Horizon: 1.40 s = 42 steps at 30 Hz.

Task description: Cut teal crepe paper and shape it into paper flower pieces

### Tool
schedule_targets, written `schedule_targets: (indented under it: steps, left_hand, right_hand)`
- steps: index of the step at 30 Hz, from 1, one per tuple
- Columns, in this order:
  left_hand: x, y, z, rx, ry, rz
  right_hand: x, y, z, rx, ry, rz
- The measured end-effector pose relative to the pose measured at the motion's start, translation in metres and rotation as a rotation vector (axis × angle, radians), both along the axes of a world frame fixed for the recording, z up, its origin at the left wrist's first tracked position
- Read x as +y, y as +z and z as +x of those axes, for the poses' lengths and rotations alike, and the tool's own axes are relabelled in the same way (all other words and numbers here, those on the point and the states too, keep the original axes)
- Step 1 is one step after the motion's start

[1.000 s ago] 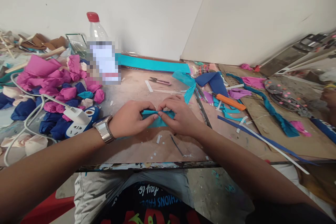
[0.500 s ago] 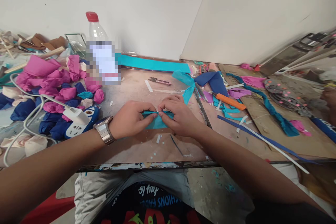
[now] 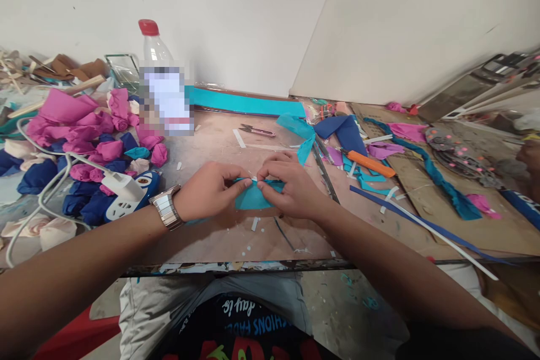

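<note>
Teal strip: small piece of thin teal material, flat in its lower part, gathered to a narrow pinch along the top edge. Lies on the table, at the middle near the front edge.
Left hand: thumb and forefinger clamped on the strip's top edge from the left; heel resting on the table, likely to steady the fold. Watch on the wrist.
Right hand: fingertips closed on the same edge from the right, meeting the left hand's so the gather holds.
Scissors: beyond the hands, apart.
Orange knife: to the right, among teal offcuts.
Bottle: upright, back left.
Pink and blue rolled pieces: heaped at left, beside a power strip.
</note>
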<state>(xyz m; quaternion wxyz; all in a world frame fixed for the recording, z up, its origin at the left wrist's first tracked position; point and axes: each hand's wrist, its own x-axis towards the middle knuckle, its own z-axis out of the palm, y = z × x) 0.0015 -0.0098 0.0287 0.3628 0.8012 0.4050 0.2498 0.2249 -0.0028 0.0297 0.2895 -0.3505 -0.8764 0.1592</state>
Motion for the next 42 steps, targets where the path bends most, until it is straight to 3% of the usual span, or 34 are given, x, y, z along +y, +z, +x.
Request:
schedule_targets:
  steps: [14,21,28,38,42]
  left_hand:
    - [0.0026,-0.0046,0.0018,-0.100,-0.013,-0.156]
    - [0.0045,-0.0022,0.0018,-0.175,-0.024,-0.287]
    - [0.0035,-0.0002,0.0015,-0.199,-0.012,-0.322]
    - [0.0038,-0.0004,0.0025,-0.173,0.067,-0.253]
    - [0.0010,-0.0009,0.0024,-0.137,0.083,-0.147]
  right_hand:
    - [-0.0008,-0.0039,-0.0005,0.092,0.007,0.043]
    - [-0.0008,-0.0015,0.0010,0.019,0.025,0.162]
    - [-0.0014,-0.0016,0.0019,-0.078,0.051,0.259]
    - [-0.0016,-0.0031,-0.0003,-0.058,0.013,0.243]
    - [-0.0017,-0.0047,-0.0017,-0.064,-0.013,0.260]
